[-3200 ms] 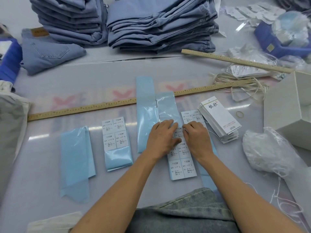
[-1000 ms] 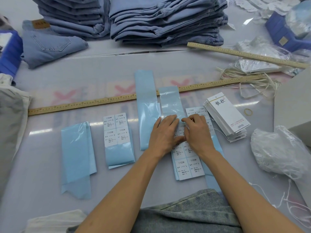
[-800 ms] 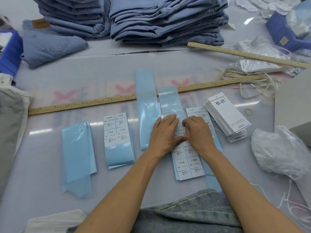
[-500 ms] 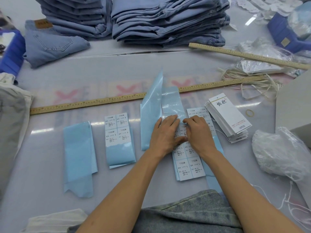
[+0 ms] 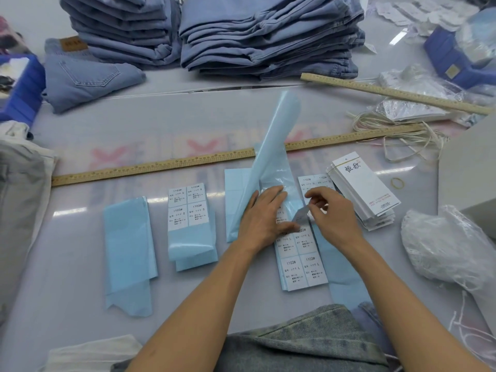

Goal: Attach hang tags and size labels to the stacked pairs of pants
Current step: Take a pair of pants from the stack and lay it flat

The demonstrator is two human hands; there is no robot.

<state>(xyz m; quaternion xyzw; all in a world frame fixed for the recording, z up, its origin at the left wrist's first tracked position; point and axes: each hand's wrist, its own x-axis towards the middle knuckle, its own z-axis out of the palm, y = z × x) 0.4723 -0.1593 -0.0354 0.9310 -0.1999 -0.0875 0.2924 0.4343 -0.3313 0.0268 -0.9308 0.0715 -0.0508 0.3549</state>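
Observation:
My left hand (image 5: 264,217) lies flat on a sheet of white size labels marked L (image 5: 302,261) and pins it to the table. My right hand (image 5: 332,213) pinches one size label (image 5: 300,214), half peeled off that sheet and curled up. The sheet's pale blue backing strip (image 5: 271,154) rises at a slant above my left hand. A stack of white hang tags (image 5: 365,189) lies just right of my right hand. Another label sheet marked S (image 5: 188,206) lies to the left. Two stacks of folded blue pants (image 5: 268,36) stand at the back.
A long wooden ruler (image 5: 150,167) crosses the table, a second ruler (image 5: 397,93) lies at the back right. Loose strings (image 5: 402,135), plastic bags (image 5: 451,253), a grey box (image 5: 472,167) and a rubber band (image 5: 397,183) crowd the right. An empty blue backing strip (image 5: 128,251) lies left. Denim (image 5: 300,342) lies nearest me.
The blue backing strip has lifted off the table and tilted up to the right. My right hand has pulled one label up from the sheet; my left hand stays pressed down.

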